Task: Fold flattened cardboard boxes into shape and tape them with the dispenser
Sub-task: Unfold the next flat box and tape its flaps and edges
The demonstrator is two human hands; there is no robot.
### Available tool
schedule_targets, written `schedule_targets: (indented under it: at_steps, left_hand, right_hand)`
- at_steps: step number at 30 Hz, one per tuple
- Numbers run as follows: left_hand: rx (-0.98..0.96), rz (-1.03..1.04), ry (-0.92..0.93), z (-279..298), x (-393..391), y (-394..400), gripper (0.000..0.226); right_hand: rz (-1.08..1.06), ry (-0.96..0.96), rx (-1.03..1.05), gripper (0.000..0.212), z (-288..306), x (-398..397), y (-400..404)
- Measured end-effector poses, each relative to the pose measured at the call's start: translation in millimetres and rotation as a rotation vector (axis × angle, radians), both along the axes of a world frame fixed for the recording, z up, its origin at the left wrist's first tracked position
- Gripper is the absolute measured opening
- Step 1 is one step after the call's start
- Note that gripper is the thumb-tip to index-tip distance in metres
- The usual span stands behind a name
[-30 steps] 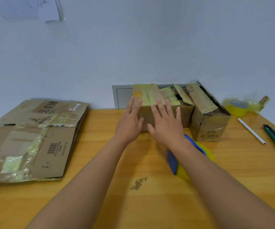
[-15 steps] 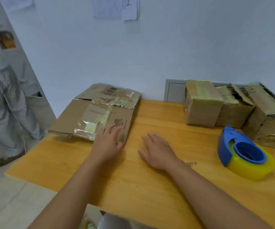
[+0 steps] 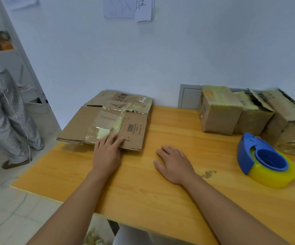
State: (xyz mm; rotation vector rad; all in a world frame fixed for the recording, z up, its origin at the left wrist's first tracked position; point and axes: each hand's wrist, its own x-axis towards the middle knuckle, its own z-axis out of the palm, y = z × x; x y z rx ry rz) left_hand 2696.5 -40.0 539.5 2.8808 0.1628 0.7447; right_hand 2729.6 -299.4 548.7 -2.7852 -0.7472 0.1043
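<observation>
Head view is showing the left hand (image 3: 107, 152) lying flat, its grip released, fingers straight and pressing on the near edge of the top flattened box (image 3: 107, 126) at about ten o'clock on the worktop (image 3: 143, 191). The right hand (image 3: 174, 164) is resting palm down on the bare wood just right of that box, its grip also released and holding nothing.

This is looking like the start of a new box: the person is reaching for the next flat sheet, not yet lifting it. The next move is probably calling for a slide toward six o'clock, then both hands opening the sheet into a tube and folding the flaps.

A second flattened box (image 3: 125, 103) is lying under the first at eleven o'clock. Three taped boxes (image 3: 219, 114) are standing at one o'clock, and the tape dispenser (image 3: 265, 161), blue with a yellow roll, is sitting at three o'clock, well apart from either hand.

A barcode label on the top sheet is reading "2026 06 18"; large Chinese characters on the sheet behind are too blurred to read.
</observation>
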Motion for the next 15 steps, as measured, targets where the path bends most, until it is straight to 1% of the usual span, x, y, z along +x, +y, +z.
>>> schedule_targets:
  at_steps: [7,9,11,15]
  left_hand:
    - [0.025,-0.071,-0.286,8,-8,-9,0.029]
    - [0.003,-0.093,-0.338,18,-12,-14,0.033]
    - [-0.045,-0.1,-0.389,33,-16,-18,0.039]
    - [-0.237,-0.061,-0.506,75,-29,-26,0.026]
  right_hand:
    - [-0.01,-0.014,0.067,0.054,0,-1,-1]
    - [-0.013,-0.016,0.086,0.054,0,-1,-1]
    - [-0.019,0.002,0.123,0.052,2,-1,-1]
    - [-0.077,0.006,0.303,0.052,15,-7,-6]
